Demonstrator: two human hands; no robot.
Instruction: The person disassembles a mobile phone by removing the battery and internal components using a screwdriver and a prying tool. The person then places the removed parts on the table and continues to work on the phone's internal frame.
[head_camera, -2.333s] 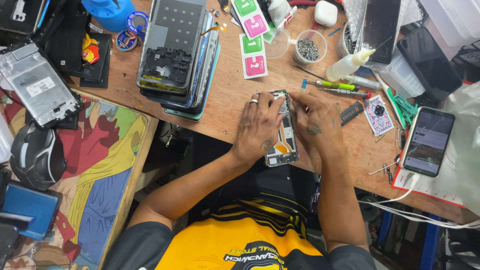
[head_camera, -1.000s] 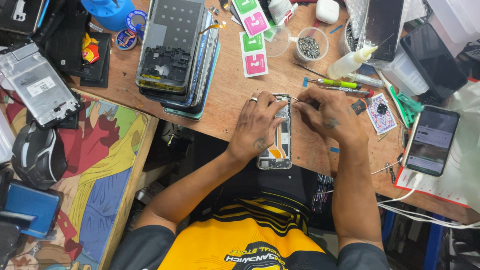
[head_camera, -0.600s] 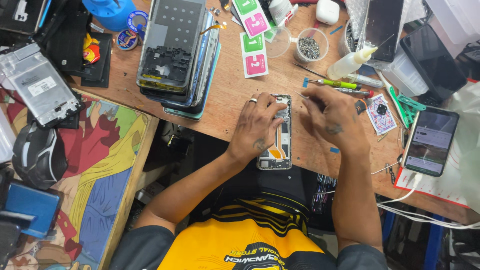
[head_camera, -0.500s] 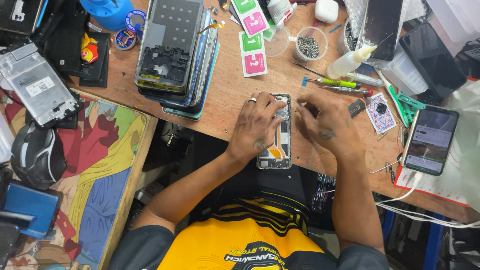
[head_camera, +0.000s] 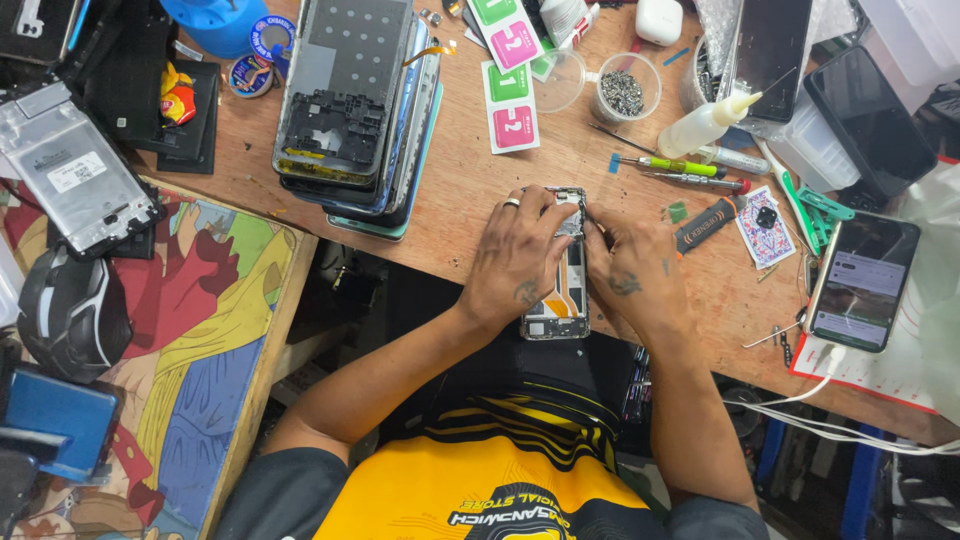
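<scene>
the left hand (head_camera: 520, 262) is clamping the opened phone (head_camera: 562, 290) against the desk (head_camera: 460, 190) edge, steadying it, while the right hand (head_camera: 628, 272) fingers are pinching closed at its top end.

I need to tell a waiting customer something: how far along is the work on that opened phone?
Done: the opened phone has its back off, board and orange flex bare. In hand: the left hand steadies it at the wooden bench edge while the right hand works at its top end; any tool there is too small to tell. Left: no cover is on, and the screwdrivers and screw cup remain out.
</scene>
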